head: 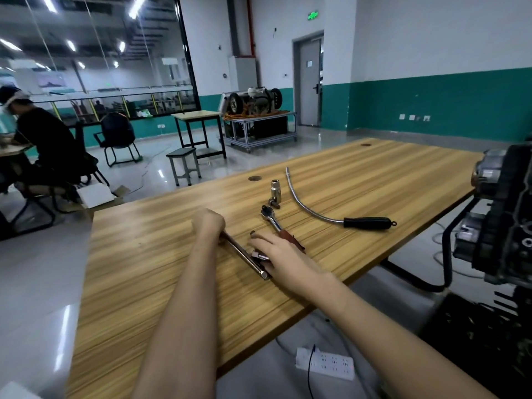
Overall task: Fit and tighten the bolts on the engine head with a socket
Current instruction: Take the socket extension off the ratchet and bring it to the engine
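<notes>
green sign (312,15) above door (309,82), lettering unreadable

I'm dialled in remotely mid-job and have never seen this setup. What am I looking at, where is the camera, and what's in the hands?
There is no robot here: one wide camera sits on a person's head, looking forward and down at their two bare arms over a wooden table. The left hand is closed around one end of a long metal bar; the right hand rests flat over the bar's other end. On the table beyond lie a ratchet wrench with a reddish handle, an upright socket with a small metal piece beside it, and a flexible tool with a black grip. The dark engine stands at the right edge, off the table. Nobody is working on it at this moment.
</notes>
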